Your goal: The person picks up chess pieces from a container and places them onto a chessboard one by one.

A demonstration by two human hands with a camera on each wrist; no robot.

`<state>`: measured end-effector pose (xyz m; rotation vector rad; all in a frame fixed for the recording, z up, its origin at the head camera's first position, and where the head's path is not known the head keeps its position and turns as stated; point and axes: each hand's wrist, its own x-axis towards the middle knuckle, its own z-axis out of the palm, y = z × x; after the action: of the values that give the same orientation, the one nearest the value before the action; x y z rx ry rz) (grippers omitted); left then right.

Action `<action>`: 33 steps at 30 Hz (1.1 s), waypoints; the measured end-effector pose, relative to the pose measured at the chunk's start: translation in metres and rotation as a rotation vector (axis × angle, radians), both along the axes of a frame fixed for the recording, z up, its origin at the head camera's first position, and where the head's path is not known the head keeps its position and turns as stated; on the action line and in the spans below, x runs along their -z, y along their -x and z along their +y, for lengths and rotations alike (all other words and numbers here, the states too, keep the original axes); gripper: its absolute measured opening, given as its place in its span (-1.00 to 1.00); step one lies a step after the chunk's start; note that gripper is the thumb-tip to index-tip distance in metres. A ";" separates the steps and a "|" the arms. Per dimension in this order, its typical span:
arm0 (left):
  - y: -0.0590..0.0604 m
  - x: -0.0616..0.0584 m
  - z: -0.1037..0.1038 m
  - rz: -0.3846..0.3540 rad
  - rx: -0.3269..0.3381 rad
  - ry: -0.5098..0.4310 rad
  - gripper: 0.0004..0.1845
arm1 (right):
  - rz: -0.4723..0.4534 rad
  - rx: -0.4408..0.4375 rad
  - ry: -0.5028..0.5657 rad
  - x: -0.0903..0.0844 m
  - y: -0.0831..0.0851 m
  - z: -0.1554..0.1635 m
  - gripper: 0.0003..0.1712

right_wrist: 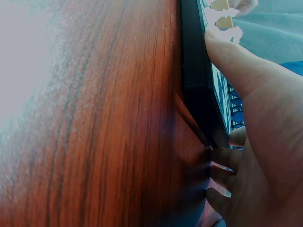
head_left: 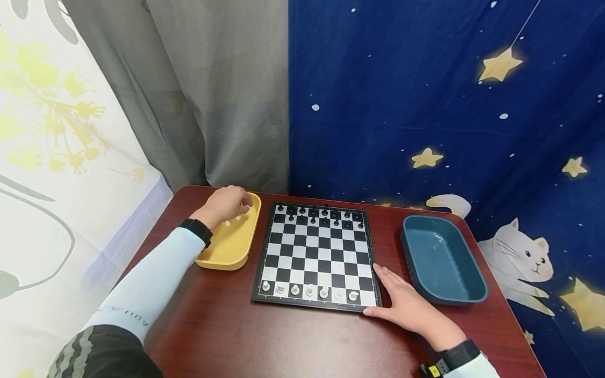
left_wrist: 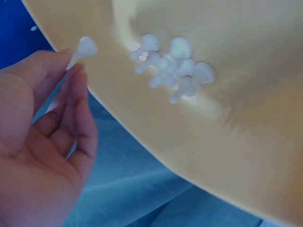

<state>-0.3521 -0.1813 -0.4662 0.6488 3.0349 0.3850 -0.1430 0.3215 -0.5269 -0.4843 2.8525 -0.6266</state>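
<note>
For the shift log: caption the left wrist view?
Left hand pinches a white chess piece beside the yellow tray.

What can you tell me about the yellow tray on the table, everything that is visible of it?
The yellow tray is a shallow, rounded-corner dish that looks like matte plastic. It lies flat on the dark red table, just left of the chessboard, apart from it. A small heap of white chess pieces lies inside, toward its far end. The left hand reaches into that end and pinches one white piece between its fingertips, as the left wrist view shows.
</note>
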 end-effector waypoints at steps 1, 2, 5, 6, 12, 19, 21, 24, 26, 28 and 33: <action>-0.001 -0.002 0.002 0.018 -0.006 -0.015 -0.83 | 0.001 0.001 0.000 0.000 0.000 0.000 0.46; -0.001 -0.005 0.004 0.034 -0.011 -0.029 -0.82 | 0.002 0.002 0.001 0.000 0.000 0.000 0.46; -0.004 -0.013 0.014 0.077 -0.004 -0.047 -0.82 | 0.006 0.004 -0.002 0.001 0.001 0.001 0.47; -0.005 -0.016 0.019 0.085 0.003 -0.053 -0.82 | 0.006 0.005 -0.002 0.001 0.001 0.001 0.47; -0.013 -0.018 0.055 0.143 0.128 -0.061 -0.83 | 0.006 0.006 0.005 0.002 0.000 0.001 0.46; -0.036 -0.015 0.124 0.168 0.375 0.010 -0.86 | 0.006 0.011 0.009 0.002 -0.001 0.001 0.46; -0.045 -0.013 0.145 0.167 0.457 0.039 -0.86 | 0.003 0.012 0.009 0.003 -0.001 0.002 0.46; -0.059 -0.012 0.175 0.151 0.565 0.072 -0.87 | -0.001 0.014 0.006 0.005 -0.001 0.003 0.47; -0.069 -0.012 0.193 0.144 0.625 0.082 -0.87 | 0.000 0.013 0.006 0.006 -0.001 0.004 0.47; -0.079 -0.012 0.210 0.146 0.675 0.098 -0.86 | 0.008 0.008 0.007 0.006 0.000 0.004 0.46; -0.100 -0.006 0.246 0.156 0.786 0.152 -0.84 | 0.026 -0.010 0.016 0.007 0.000 0.006 0.43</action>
<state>-0.2517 0.0644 -0.4605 1.7958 2.5878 0.0723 -0.1428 0.3277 -0.5340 -0.5126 2.8695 -0.6470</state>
